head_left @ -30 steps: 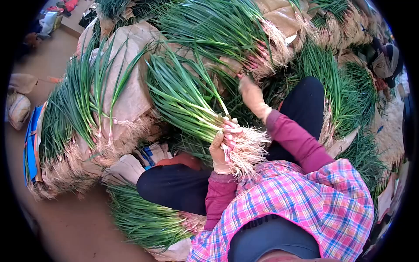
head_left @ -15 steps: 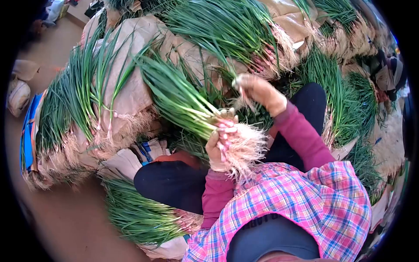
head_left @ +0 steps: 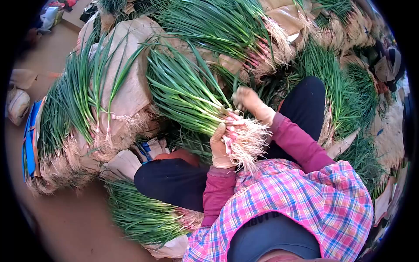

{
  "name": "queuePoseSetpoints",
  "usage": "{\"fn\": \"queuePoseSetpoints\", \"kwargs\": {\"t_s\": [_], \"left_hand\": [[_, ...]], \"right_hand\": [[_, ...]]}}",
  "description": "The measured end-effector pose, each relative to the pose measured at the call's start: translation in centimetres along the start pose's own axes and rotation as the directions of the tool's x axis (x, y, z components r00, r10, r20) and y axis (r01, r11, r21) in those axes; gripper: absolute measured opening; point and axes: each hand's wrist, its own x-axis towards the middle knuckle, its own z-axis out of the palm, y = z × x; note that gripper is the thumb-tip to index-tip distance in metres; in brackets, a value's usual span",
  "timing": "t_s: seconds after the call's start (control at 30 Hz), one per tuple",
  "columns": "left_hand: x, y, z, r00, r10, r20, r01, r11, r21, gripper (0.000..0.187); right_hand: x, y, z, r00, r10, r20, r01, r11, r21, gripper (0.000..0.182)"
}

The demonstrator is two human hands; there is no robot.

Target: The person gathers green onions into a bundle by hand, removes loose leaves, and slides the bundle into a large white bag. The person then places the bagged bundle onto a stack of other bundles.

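Note:
My left hand, in a pale glove, is wrapped round a bunch of spring onions. Their green leaves point up and left. Pinkish bulbs and a mass of pale roots hang out on the lower right side of the grip. Just above the bulbs is my right hand, also gloved, with its fingers curled and slightly blurred. Whatever lies in those fingers, if anything, I cannot make out.
A big heap of spring onions lies ahead on brown sacking. More spring onions rest on a sack-covered mound at left. Another pile is by my left knee, and further bundles lie at right.
My right hand has come down and left towards the bulbs. The spring onion whose roots hung from it no longer shows there separately. The held bunch has shifted slightly right.

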Motion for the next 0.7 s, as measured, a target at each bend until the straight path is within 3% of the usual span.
{"fn": "queuePoseSetpoints", "kwargs": {"t_s": [0.03,0.1,0.13,0.17,0.23,0.3,0.37,0.43,0.47,0.53,0.57,0.7], "left_hand": [[0.4,0.7,-1.9,0.997,-0.028,0.073,0.022,0.996,0.082,0.048],[0.3,0.1,-1.6,0.987,-0.136,0.087,0.139,0.990,-0.028,0.045],[0.4,0.5,-1.5,0.982,-0.164,0.091,0.158,0.985,0.065,0.040],[0.3,-0.4,-0.7,0.999,-0.043,0.010,0.042,0.993,0.108,0.037],[0.7,-0.1,-1.3,0.995,-0.078,0.057,0.070,0.990,0.126,0.034],[0.1,-0.2,-1.0,0.998,-0.062,0.012,0.059,0.985,0.162,0.031],[0.1,-0.4,-0.5,0.998,-0.001,-0.066,0.009,0.993,0.119,0.030],[0.7,-0.3,-2.7,0.997,-0.075,0.013,0.071,0.980,0.184,0.030],[1.1,-0.7,-4.0,0.998,-0.062,-0.030,0.066,0.978,0.198,0.033],[0.7,-0.5,-2.4,0.996,-0.081,0.036,0.077,0.992,0.103,0.040],[0.6,-0.3,-2.5,0.992,-0.103,0.072,0.102,0.995,0.019,0.045],[0.6,-0.4,-1.9,0.998,-0.065,0.021,0.064,0.997,0.038,0.046]], "right_hand": [[-0.5,0.1,0.3,0.988,0.064,0.143,-0.048,0.992,-0.113,0.014],[-0.8,-1.2,1.3,0.995,-0.028,0.094,0.029,0.999,-0.015,0.016],[-0.2,-1.1,2.0,0.983,-0.180,0.037,0.183,0.970,-0.159,0.020],[0.4,-1.4,2.7,0.940,-0.341,0.000,0.325,0.895,-0.305,0.023],[0.6,-2.1,2.9,0.951,-0.308,0.033,0.295,0.868,-0.400,0.022],[0.9,-1.8,3.0,0.898,-0.440,0.019,0.369,0.727,-0.579,0.019],[1.7,0.0,2.8,0.920,-0.392,-0.021,0.316,0.771,-0.553,0.011],[0.7,0.7,2.6,0.937,-0.294,-0.188,0.280,0.955,-0.099,0.005],[0.1,0.4,2.6,0.960,-0.189,-0.207,0.207,0.976,0.068,0.005],[0.2,0.0,1.6,0.993,0.084,-0.085,-0.042,0.914,0.404,0.006],[0.6,0.7,0.9,0.983,0.186,0.005,-0.163,0.845,0.510,0.007],[0.5,0.8,0.9,0.995,0.048,-0.092,0.009,0.840,0.543,0.015]]}}
